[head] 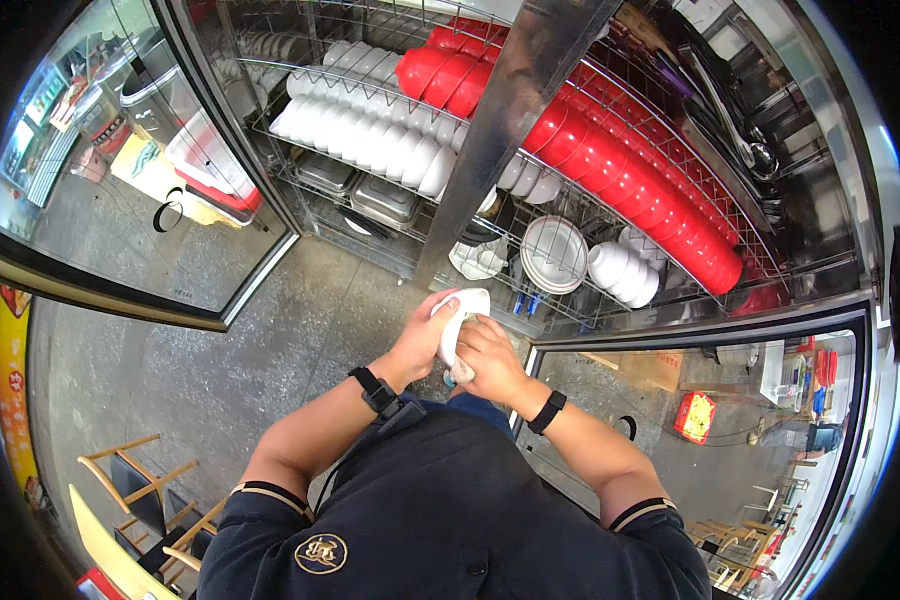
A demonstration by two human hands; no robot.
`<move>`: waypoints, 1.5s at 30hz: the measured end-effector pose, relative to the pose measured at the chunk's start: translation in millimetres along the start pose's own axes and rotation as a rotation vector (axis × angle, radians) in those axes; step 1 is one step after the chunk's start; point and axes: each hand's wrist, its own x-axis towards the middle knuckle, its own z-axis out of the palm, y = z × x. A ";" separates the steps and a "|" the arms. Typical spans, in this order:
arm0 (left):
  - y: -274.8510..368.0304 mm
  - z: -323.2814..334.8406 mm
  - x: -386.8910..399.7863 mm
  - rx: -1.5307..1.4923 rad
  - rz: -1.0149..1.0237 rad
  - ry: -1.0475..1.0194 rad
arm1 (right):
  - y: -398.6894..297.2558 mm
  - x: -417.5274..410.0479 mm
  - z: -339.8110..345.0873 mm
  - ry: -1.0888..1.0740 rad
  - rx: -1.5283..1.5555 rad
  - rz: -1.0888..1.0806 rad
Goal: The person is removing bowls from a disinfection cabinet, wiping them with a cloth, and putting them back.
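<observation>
My left hand (420, 334) grips a white dish (477, 301) by its side, with the thumb over the rim. The dish is tilted on edge in front of my waist. Against its other side lies my right hand (493, 361), fingers bent. A small pale piece (461, 371) shows below the right fingers; I cannot tell whether it is cloth. Just beyond my hands stands an open wire-racked cabinet. Its lower rack holds stacked white plates (555, 255), a row of white bowls (622, 274) and several white spoon-like pieces (480, 259).
A steel post (487, 135) divides the cabinet. Rows of white bowls (367, 142) and red bowls (630, 195) fill the upper racks, above lidded steel trays (386, 199). Glass doors swing out at left (221, 319) and right (697, 337). Wooden chairs (146, 484) stand lower left.
</observation>
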 end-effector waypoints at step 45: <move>184.6 193.3 -109.5 0.487 0.522 -1.388 | -3.7 -40.5 -28.9 0.517 1.248 0.832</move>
